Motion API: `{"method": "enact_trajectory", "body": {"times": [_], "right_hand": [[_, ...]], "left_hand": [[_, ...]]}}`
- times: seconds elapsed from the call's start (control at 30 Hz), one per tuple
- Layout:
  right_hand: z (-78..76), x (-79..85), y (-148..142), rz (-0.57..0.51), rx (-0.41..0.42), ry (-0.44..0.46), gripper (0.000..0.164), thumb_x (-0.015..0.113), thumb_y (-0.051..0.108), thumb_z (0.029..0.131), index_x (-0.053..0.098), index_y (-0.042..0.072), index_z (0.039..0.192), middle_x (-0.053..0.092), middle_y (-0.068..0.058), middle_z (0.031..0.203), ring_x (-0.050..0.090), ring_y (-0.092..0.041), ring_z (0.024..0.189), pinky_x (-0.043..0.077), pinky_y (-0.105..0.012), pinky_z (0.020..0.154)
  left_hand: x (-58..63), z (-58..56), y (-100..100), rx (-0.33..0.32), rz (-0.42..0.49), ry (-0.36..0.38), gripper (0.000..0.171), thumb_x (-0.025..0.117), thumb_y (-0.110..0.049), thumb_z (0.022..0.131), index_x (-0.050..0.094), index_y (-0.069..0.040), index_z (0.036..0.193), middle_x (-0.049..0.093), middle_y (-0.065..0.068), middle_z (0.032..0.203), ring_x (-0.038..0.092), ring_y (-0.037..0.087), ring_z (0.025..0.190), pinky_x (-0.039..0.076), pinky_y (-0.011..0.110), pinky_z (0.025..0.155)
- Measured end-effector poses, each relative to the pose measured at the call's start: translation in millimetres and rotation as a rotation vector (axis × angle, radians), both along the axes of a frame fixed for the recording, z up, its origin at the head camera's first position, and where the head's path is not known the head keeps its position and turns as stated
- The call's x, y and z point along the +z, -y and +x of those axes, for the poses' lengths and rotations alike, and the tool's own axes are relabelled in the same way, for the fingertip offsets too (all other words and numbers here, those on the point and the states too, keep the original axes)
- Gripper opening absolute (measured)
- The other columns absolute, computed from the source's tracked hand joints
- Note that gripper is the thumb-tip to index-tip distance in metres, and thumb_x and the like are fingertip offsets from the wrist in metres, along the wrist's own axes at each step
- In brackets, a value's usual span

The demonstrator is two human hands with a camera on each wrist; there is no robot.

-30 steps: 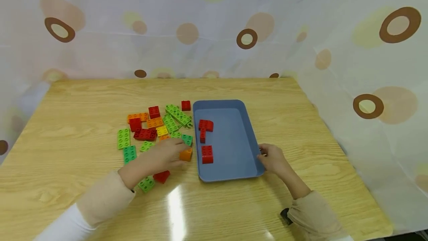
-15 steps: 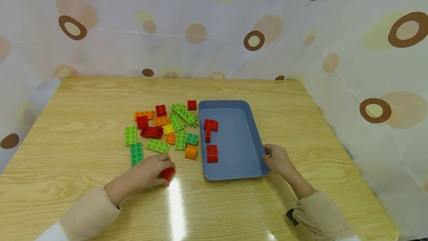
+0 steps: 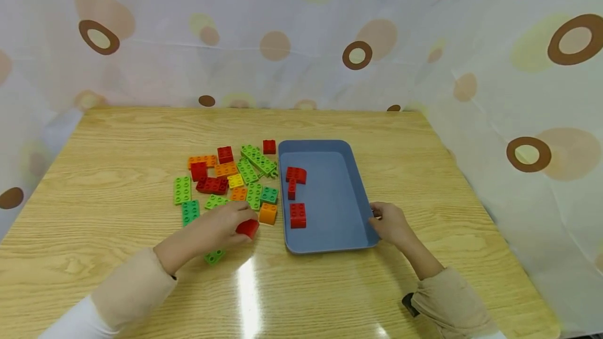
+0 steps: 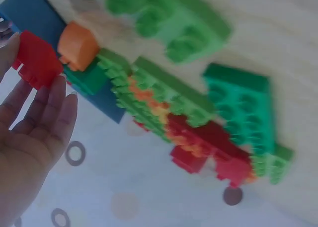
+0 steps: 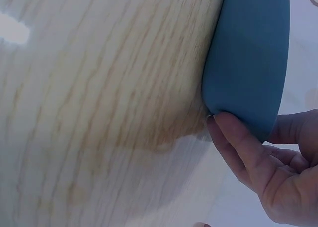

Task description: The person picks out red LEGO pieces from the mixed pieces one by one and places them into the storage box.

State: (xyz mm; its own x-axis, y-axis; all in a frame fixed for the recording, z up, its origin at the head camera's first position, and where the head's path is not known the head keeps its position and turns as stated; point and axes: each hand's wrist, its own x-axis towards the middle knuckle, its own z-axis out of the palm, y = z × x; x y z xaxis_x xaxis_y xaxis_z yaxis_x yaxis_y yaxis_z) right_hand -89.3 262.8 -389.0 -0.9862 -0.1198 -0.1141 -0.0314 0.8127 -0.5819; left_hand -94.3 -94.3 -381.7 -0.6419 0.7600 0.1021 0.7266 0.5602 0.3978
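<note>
My left hand [image 3: 219, 227] pinches a red toy building brick [image 4: 39, 60] between thumb and fingertips, off the table surface in the left wrist view. In the head view it is just left of the blue-grey tray [image 3: 332, 187], beside an orange brick [image 3: 268, 214]. The tray holds a few red bricks, among them a studded one [image 3: 298, 215] near its left wall. At the tray's near right corner, my right hand [image 3: 389, 223] grips the wall. The right wrist view shows its fingers [image 5: 243, 137] against the outside of that wall.
Left of the tray lie several loose bricks: dark red [image 3: 212, 185], light green [image 3: 182, 190], green [image 3: 190, 212], orange [image 3: 202, 161] and yellow [image 3: 235, 181]. A light green brick [image 3: 214, 257] lies below my left forearm. Patterned cloth [image 3: 275, 46] hangs behind the wooden table [image 3: 367, 286].
My left hand first moved back toward the red brick near the front, then took it up and carried it right toward the tray. The right hand stays on the tray.
</note>
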Motion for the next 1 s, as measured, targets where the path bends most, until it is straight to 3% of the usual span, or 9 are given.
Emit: {"method": "enact_trajectory", "body": {"times": [0.13,0.27,0.43,0.57,0.77,1.0], "right_hand": [[0.2,1.1,-0.4,-0.001,-0.001,-0.005,0.028,0.053,-0.005,0.078,0.053,-0.014,0.104,0.06,-0.029,0.093,0.057,-0.036,0.086,0.051,-0.038,0.066],[-0.6,0.6,-0.6,-0.017,-0.014,0.005,0.029,0.053,-0.005,0.078,0.052,-0.014,0.106,0.06,-0.029,0.093,0.057,-0.035,0.087,0.051,-0.037,0.065],[-1.6,-0.8,0.2,-0.046,-0.023,0.007,0.029,0.052,-0.006,0.078,0.052,-0.013,0.106,0.06,-0.029,0.093,0.057,-0.035,0.086,0.051,-0.035,0.063],[-1.6,-2.2,-0.1,-0.046,-0.016,0.003,0.029,0.053,-0.006,0.078,0.053,-0.013,0.106,0.06,-0.029,0.093,0.057,-0.035,0.086,0.051,-0.036,0.063],[-1.5,-3.4,-2.1,-0.04,-0.004,0.004,0.028,0.053,-0.005,0.079,0.052,-0.013,0.106,0.06,-0.029,0.094,0.057,-0.035,0.086,0.051,-0.035,0.063],[-0.7,-1.8,-4.5,-0.048,-0.01,0.009,0.03,0.052,-0.004,0.079,0.052,-0.012,0.108,0.06,-0.029,0.095,0.057,-0.035,0.087,0.051,-0.037,0.066]], "left_hand": [[11.3,-5.3,-24.5,-0.062,0.03,-0.028,0.032,0.068,-0.022,0.076,0.059,-0.005,0.101,0.056,0.007,0.094,0.053,0.017,0.083,0.047,0.029,0.072],[12.5,-10.8,-55.4,-0.153,0.031,-0.062,0.032,0.068,-0.023,0.076,0.058,-0.006,0.101,0.054,0.006,0.093,0.051,0.017,0.082,0.046,0.027,0.073],[11.3,-14.8,-91.3,-0.228,-0.018,-0.065,0.029,0.068,-0.021,0.076,0.058,-0.008,0.1,0.054,0.006,0.092,0.05,0.016,0.081,0.045,0.026,0.071],[6.9,-17.7,-113.5,-0.276,-0.109,-0.114,0.026,0.067,-0.02,0.077,0.058,-0.008,0.098,0.055,0.005,0.089,0.05,0.015,0.079,0.044,0.022,0.069],[-4.5,-21.3,-134.7,-0.325,-0.27,-0.19,0.023,0.066,-0.02,0.078,0.06,-0.01,0.098,0.057,0.003,0.087,0.052,0.012,0.078,0.044,0.019,0.068],[-14.1,-21.2,-144.6,-0.333,-0.356,-0.201,0.024,0.065,-0.021,0.079,0.061,-0.012,0.1,0.057,0.001,0.089,0.053,0.013,0.078,0.046,0.022,0.067]]}}
